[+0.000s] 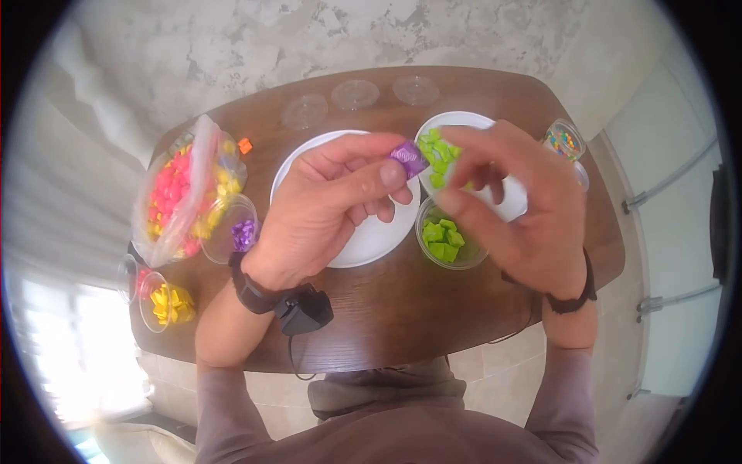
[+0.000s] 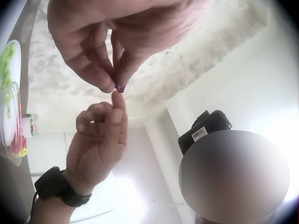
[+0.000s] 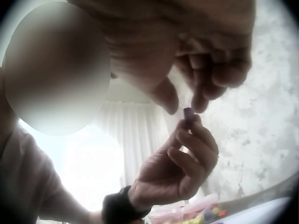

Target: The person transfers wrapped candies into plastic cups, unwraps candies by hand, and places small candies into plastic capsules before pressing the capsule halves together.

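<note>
A small shiny purple piece (image 1: 409,158) is pinched between the thumb and forefinger of the left hand (image 1: 332,193), above a white plate (image 1: 371,246). Beside it the right hand (image 1: 525,205) hovers with its thumb and forefinger apart and bent, holding nothing. In the left wrist view, the purple piece (image 2: 120,88) shows at the left hand's (image 2: 112,37) fingertips, close to a fingertip of the right hand (image 2: 97,144). The right wrist view has the piece (image 3: 188,114) upright in the left hand (image 3: 180,163), just below the right hand's (image 3: 187,42) parted fingers.
Green pieces lie on a second white plate (image 1: 456,117) and in a clear cup (image 1: 453,264). At the left are a bag (image 1: 176,189) of pink and yellow pieces, a purple-filled cup (image 1: 220,251) and a yellow-filled cup (image 1: 151,309). Clear lids (image 1: 355,94) line the back.
</note>
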Available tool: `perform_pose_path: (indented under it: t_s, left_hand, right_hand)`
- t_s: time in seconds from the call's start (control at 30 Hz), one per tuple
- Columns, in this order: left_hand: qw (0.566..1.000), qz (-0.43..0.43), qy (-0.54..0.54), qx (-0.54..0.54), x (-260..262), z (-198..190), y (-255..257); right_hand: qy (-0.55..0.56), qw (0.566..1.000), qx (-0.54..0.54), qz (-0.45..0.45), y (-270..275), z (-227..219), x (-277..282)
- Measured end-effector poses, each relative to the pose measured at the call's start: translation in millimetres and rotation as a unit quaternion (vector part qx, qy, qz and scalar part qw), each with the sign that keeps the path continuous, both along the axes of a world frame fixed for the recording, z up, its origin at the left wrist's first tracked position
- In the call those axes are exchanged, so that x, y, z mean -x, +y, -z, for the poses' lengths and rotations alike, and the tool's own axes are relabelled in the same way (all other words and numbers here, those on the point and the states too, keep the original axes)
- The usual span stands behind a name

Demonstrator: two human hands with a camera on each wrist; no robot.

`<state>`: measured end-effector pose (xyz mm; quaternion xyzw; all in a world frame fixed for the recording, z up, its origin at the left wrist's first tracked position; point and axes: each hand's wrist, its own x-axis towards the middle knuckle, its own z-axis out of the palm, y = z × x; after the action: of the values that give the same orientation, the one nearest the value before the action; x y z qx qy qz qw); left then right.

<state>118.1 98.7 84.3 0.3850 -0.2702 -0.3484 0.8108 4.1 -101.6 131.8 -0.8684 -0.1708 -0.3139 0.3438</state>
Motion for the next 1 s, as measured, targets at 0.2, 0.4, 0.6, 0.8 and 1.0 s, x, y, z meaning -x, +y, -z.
perform_pose_path:
  t_s: [0.2,0.4,0.6,0.8,1.0]
  left_hand:
    - [0.998,-0.024,-0.022,0.045,4,-4,2]
    - [0.987,-0.064,-0.142,-0.044,-2,-3,2]
    - [0.989,-0.01,-0.143,-0.046,-8,-5,5]
    - [0.997,0.013,-0.053,-0.061,-8,-6,0]
    - [0.996,0.079,-0.042,-0.02,-10,0,0]
  right_hand:
    - [-0.022,0.999,-0.017,-0.038,23,-1,-16]
    - [0.01,0.997,-0.043,-0.06,15,13,-23]
    - [-0.049,0.998,0.002,-0.041,11,20,-35]
    - [-0.068,0.997,-0.004,-0.03,14,27,-38]
    - [-0.08,0.993,0.072,-0.044,8,25,-37]
